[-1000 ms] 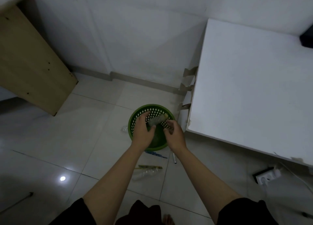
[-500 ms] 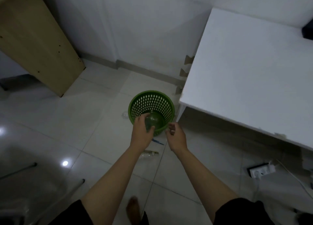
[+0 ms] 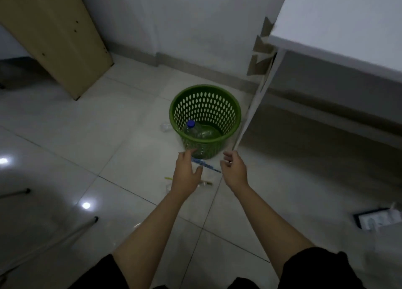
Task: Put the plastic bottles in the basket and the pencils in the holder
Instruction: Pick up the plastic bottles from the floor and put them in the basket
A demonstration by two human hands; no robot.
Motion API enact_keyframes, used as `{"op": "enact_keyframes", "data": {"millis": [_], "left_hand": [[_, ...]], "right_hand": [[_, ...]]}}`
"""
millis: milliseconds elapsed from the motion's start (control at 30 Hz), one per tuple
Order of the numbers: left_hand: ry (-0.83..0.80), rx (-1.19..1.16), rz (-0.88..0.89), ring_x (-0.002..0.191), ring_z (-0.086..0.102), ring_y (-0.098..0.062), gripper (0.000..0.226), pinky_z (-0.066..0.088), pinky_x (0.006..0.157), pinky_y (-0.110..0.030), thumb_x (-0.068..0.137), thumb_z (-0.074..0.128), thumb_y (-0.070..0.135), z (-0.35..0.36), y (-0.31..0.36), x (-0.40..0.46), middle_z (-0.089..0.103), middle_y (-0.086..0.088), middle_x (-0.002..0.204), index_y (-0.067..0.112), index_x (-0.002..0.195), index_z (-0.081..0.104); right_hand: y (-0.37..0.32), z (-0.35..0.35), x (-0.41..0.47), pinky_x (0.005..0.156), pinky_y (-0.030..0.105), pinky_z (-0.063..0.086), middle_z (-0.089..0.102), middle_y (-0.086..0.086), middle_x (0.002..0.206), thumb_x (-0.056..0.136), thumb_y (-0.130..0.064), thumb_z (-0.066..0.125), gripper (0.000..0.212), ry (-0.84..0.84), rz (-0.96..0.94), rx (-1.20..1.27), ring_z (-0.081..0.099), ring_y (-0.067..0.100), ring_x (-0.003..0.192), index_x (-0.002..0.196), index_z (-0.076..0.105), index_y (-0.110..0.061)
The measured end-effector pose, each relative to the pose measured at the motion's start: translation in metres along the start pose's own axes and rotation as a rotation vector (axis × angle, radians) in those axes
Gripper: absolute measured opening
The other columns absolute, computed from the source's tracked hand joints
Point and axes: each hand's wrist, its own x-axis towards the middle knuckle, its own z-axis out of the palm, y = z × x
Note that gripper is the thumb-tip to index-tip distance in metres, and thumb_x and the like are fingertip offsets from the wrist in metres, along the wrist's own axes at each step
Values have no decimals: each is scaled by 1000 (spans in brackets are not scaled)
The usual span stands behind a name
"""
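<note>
Green perforated basket [image 3: 205, 106] holding blue-capped bottle [image 3: 196, 131]. Just before basket: blue pencil [image 3: 206, 165] on floor, light, slim; pinch mid-shaft. Left hand [image 3: 186, 173], right hand [image 3: 235, 171] empty, fingers apart.

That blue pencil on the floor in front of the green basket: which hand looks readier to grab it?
The left hand, probably. It hovers right over the blue pencil, fingers spread and empty. The right hand is empty too, but sits beside the pencil's far tip, near the white table leg.
</note>
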Motion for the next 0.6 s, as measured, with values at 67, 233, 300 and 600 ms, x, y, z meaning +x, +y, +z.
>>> {"op": "enact_keyframes", "data": {"millis": [67, 233, 300, 600], "left_hand": [[18, 15, -18, 124, 45, -26, 49, 32, 95, -17, 87, 59, 6, 15, -33, 5, 48, -17, 130, 6, 134, 44], [73, 69, 32, 124, 46, -26, 49, 34, 96, -21, 87, 59, 9, 40, -88, 20, 48, -16, 132, 7, 134, 45], [105, 63, 48, 125, 46, -26, 49, 36, 100, -25, 88, 58, 11, 46, -100, 24, 47, -14, 133, 9, 135, 44], [122, 81, 91, 124, 47, -24, 49, 38, 98, -27, 87, 58, 12, 49, -121, 3, 46, -10, 133, 15, 134, 44]], "right_hand": [[27, 19, 8, 87, 31, 47, 59, 17, 123, 92, -5, 54, 29, 7, -18, -18, 60, 28, 107, 121, 54, -3], [76, 49, 32, 81, 26, 44, 60, 15, 122, 93, -9, 54, 28, 16, -57, -53, 60, 27, 106, 120, 54, -3], [87, 56, 41, 81, 26, 43, 60, 15, 122, 94, -10, 53, 27, 29, -88, -57, 60, 27, 106, 120, 54, -3], [104, 70, 31, 82, 29, 46, 63, 16, 117, 92, -8, 55, 25, 43, -130, -83, 61, 28, 102, 116, 56, -3]]}}
